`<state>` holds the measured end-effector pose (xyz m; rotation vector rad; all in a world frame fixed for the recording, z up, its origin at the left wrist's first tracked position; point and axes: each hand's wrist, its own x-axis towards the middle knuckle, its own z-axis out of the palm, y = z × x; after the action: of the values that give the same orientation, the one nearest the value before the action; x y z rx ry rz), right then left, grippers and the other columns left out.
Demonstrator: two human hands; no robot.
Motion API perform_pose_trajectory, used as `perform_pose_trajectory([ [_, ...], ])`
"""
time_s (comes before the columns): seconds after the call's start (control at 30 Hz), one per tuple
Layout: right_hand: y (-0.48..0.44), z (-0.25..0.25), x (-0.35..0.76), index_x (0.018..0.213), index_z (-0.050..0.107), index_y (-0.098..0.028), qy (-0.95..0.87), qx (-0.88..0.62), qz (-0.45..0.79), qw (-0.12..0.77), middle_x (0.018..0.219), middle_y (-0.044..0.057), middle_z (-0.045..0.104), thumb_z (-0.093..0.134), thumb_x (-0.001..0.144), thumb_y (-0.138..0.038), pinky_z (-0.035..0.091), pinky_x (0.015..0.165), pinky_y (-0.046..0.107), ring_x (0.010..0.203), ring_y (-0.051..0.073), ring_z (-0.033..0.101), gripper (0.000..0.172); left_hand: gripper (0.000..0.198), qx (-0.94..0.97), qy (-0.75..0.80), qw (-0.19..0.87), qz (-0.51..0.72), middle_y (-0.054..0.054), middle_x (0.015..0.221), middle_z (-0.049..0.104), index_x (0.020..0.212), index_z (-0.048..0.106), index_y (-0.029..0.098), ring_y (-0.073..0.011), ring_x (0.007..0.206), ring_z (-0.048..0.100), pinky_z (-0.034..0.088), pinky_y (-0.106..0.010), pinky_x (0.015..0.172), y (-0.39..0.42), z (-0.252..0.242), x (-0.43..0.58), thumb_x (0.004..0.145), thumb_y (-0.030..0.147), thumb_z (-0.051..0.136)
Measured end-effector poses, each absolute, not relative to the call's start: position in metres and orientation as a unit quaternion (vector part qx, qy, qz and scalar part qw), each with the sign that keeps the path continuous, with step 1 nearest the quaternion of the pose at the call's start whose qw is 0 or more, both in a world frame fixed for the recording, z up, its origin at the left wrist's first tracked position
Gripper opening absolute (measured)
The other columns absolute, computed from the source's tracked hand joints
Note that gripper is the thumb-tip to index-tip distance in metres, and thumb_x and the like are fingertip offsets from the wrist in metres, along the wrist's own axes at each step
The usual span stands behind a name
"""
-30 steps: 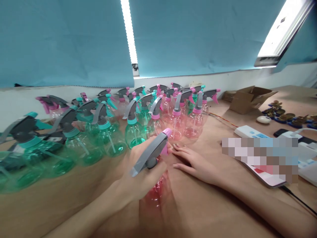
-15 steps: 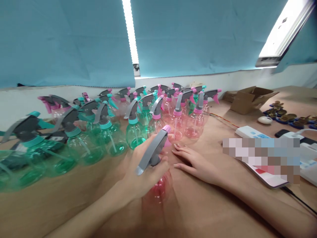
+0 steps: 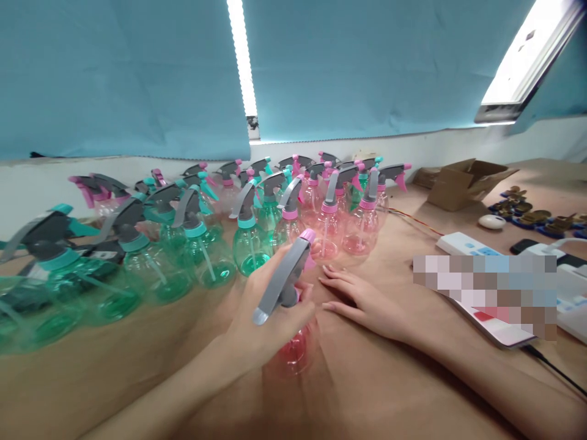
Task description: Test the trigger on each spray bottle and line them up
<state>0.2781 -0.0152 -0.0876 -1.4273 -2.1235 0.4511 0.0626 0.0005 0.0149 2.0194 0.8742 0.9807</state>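
My left hand is wrapped around the neck of a pink spray bottle with a grey trigger head and pink nozzle, held just above the brown table. My right hand lies flat on the table right beside it, fingers stretched out and holding nothing. Just beyond both hands stand pink spray bottles and green ones.
Several more green spray bottles crowd the left side of the table. White power strips and a black cable lie at right. An open cardboard box and small dark items sit at the far right.
The left hand has tilted the pink bottle's trigger head slightly more upright and lifted it a little. The right hand has stayed flat on the table.
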Motion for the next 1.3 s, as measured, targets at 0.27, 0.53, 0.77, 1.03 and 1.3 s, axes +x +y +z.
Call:
perform_pose_trajectory([
  [0.27, -0.015, -0.085, 0.278, 0.137, 0.054, -0.019, -0.79, -0.531, 0.169, 0.256, 0.148, 0.014, 0.045, 0.051, 0.093, -0.054, 0.032, 0.113, 0.053, 0.14, 0.031, 0.037, 0.056, 0.019, 0.783, 0.35, 0.361, 0.367, 0.005, 0.067, 0.047, 0.088, 0.054, 0.026, -0.0111, 0.049, 0.037, 0.035, -0.024, 0.047, 0.0, 0.016, 0.061, 0.072, 0.016, 0.052],
  [0.53, -0.015, -0.087, 0.278, 0.136, 0.055, -0.022, -0.789, -0.528, 0.166, 0.265, 0.149, 0.013, 0.045, 0.051, 0.093, -0.054, 0.032, 0.113, 0.053, 0.139, 0.031, 0.037, 0.054, 0.015, 0.785, 0.374, 0.318, 0.378, 0.003, 0.067, 0.05, 0.088, 0.058, 0.026, -0.0144, 0.059, 0.048, 0.046, -0.025, 0.055, 0.001, 0.009, 0.057, 0.076, 0.018, 0.057],
  [0.77, -0.015, -0.086, 0.278, 0.138, 0.053, -0.018, -0.793, -0.532, 0.163, 0.248, 0.149, 0.015, 0.043, 0.05, 0.093, -0.054, 0.031, 0.114, 0.053, 0.14, 0.031, 0.035, 0.057, 0.019, 0.789, 0.343, 0.34, 0.381, 0.004, 0.067, 0.048, 0.089, 0.054, 0.026, -0.0127, 0.054, 0.042, 0.041, -0.024, 0.051, 0.0, 0.014, 0.06, 0.073, 0.016, 0.053],
  [1.03, -0.015, -0.086, 0.278, 0.137, 0.054, -0.019, -0.792, -0.531, 0.166, 0.253, 0.149, 0.014, 0.045, 0.051, 0.093, -0.054, 0.032, 0.114, 0.051, 0.14, 0.031, 0.036, 0.056, 0.019, 0.791, 0.343, 0.343, 0.373, 0.004, 0.069, 0.05, 0.089, 0.055, 0.027, -0.0132, 0.053, 0.041, 0.039, -0.026, 0.051, -0.002, 0.02, 0.061, 0.073, 0.018, 0.051],
  [1.3, -0.015, -0.085, 0.279, 0.137, 0.053, -0.018, -0.793, -0.531, 0.169, 0.247, 0.149, 0.015, 0.044, 0.051, 0.093, -0.054, 0.031, 0.114, 0.052, 0.14, 0.031, 0.035, 0.057, 0.01, 0.783, 0.347, 0.349, 0.38, 0.005, 0.063, 0.043, 0.078, 0.051, 0.025, -0.0114, 0.048, 0.035, 0.037, -0.024, 0.047, -0.004, 0.022, 0.06, 0.07, 0.019, 0.051],
])
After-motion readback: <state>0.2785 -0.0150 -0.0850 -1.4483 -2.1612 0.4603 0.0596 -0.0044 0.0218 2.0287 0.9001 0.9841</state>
